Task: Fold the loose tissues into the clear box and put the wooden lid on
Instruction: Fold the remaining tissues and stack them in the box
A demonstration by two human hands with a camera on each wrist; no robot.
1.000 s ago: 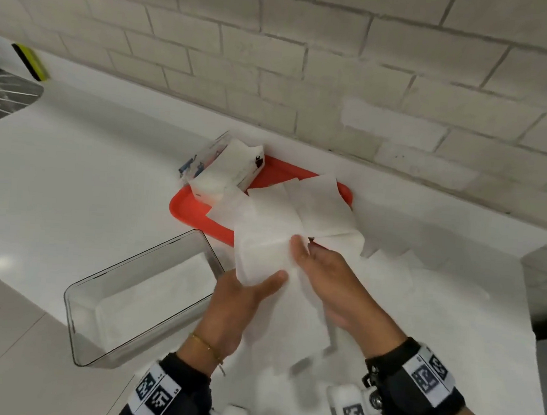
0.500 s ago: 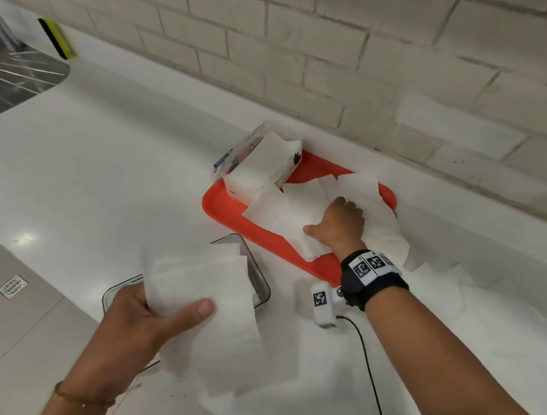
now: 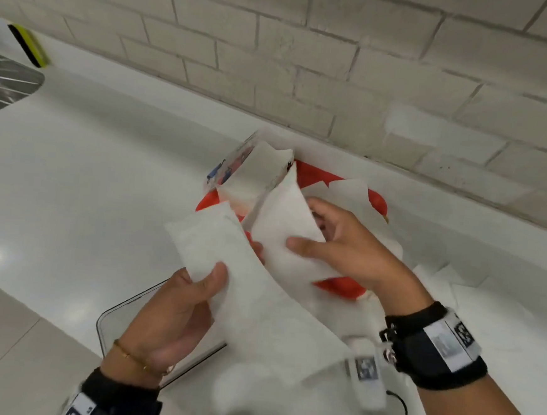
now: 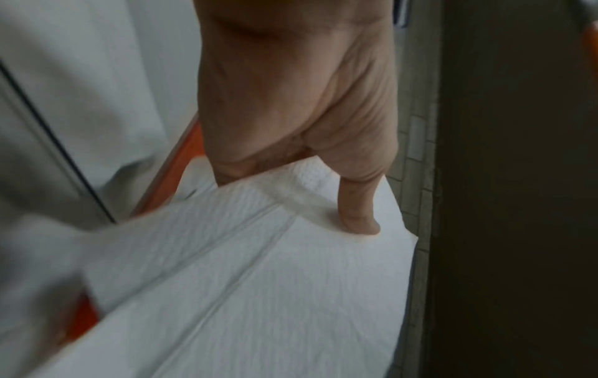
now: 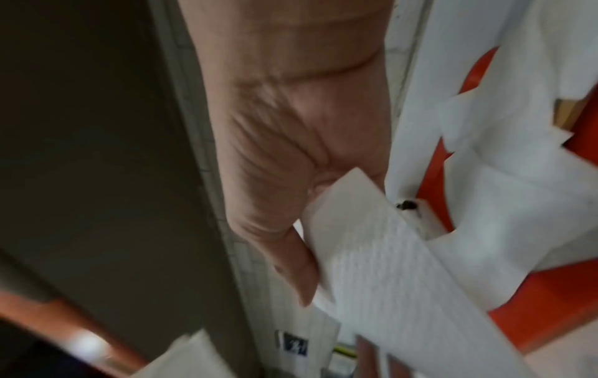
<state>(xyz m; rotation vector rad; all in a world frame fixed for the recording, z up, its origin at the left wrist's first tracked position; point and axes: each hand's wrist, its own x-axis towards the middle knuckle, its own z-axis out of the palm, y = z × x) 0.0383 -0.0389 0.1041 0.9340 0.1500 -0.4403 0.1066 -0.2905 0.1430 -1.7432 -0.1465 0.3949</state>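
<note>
Over tray (image 3: 341,286), tissues (image 3: 216,245) (labels unreadable)

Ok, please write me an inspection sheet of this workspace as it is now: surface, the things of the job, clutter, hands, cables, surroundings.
Surface: white counter, loose tissues lying on its right part.
Job's things: clear box at the near edge, partly behind the left arm; more tissues on the red tray; wooden lid not clearly seen.
Clutter: opened tissue pack at the tray's far left corner.
Hands: left hand pinches a tissue stack; right hand holds another tissue above the tray.
Cables: thin black cable by the right wrist.
Surroundings: pale brick wall; metal rack and yellow-green object far left.
</note>
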